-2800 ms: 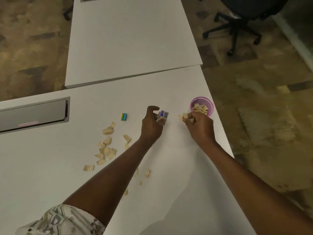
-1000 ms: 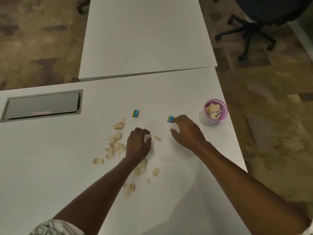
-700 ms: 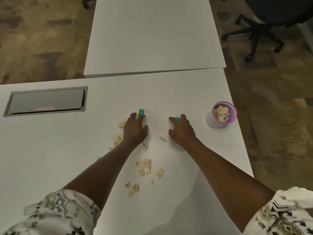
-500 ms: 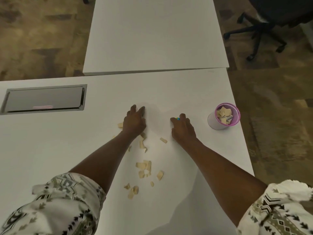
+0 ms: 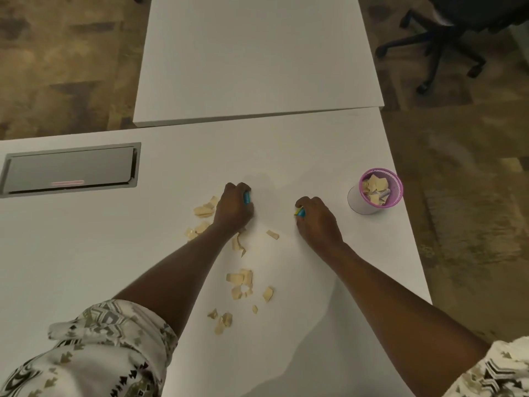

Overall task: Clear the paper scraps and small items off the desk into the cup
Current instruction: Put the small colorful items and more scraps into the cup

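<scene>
My left hand is closed around a small blue and yellow block on the white desk. A second small blue and yellow block is pinched in my right hand, which also rests low on the desk. The pink mesh cup stands upright to the right near the desk edge, holding paper scraps. Several tan paper scraps lie loose: a cluster left of my left hand, one piece between my hands, and more pieces between my forearms.
A grey cable hatch is set into the desk at the left. A second white desk adjoins at the back. A black office chair stands on the patterned floor at the upper right. The desk's right edge runs just past the cup.
Both hands reached onto the two coloured blocks and curled their fingers around them. The camera view shifted slightly; the cup and scraps stayed put.
</scene>
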Demonstrator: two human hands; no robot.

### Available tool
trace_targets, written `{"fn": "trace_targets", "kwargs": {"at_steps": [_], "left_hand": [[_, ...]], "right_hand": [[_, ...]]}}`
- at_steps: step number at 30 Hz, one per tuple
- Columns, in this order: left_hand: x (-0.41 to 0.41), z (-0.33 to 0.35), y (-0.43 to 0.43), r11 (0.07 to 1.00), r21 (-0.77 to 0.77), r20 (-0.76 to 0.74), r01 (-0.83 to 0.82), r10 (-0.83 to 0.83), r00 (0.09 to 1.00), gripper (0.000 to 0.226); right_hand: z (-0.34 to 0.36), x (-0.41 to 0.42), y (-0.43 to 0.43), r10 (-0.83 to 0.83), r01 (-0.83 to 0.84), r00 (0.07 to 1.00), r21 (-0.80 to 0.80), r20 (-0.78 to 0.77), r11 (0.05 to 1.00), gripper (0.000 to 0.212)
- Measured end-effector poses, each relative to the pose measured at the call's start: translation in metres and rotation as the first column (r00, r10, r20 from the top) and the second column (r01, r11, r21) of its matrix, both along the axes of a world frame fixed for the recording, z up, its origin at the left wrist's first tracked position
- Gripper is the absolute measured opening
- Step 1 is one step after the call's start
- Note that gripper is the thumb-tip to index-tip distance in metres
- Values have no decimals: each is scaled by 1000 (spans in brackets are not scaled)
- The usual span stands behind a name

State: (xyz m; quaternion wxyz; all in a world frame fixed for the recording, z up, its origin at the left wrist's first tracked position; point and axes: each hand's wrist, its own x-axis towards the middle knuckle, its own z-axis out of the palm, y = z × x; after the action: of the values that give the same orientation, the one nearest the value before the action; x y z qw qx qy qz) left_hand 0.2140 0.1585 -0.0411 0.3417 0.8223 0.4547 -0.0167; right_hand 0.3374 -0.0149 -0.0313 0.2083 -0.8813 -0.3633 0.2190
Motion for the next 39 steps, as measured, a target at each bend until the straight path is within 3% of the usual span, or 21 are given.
{"fn": "trace_targets", "kwargs": {"at_steps": [9, 15, 27, 33, 39], "left_hand": [[52, 32, -64, 997, -19, 257, 77, -70, 964, 34], [103, 59, -105, 975, 37, 352, 218, -217, 911, 35], [161, 73, -140, 910, 205, 205, 359, -399, 894, 37], [153, 67, -141, 878, 243, 165, 413, -457, 874, 45], [124, 63, -135, 885, 208, 117, 416, -445, 888, 54]], "right_hand": [[49, 32, -48, -199, 158, 973, 287, 120, 945, 22], [65, 74, -81, -371, 321, 917, 284, 144, 903, 20], [75, 107, -96, -399, 363, 905, 220, 146, 905, 15], [72, 110, -98, -362, 329, 914, 189, 180, 925, 16], [71, 92, -98, -257, 216, 941, 194, 220, 957, 31]]}}
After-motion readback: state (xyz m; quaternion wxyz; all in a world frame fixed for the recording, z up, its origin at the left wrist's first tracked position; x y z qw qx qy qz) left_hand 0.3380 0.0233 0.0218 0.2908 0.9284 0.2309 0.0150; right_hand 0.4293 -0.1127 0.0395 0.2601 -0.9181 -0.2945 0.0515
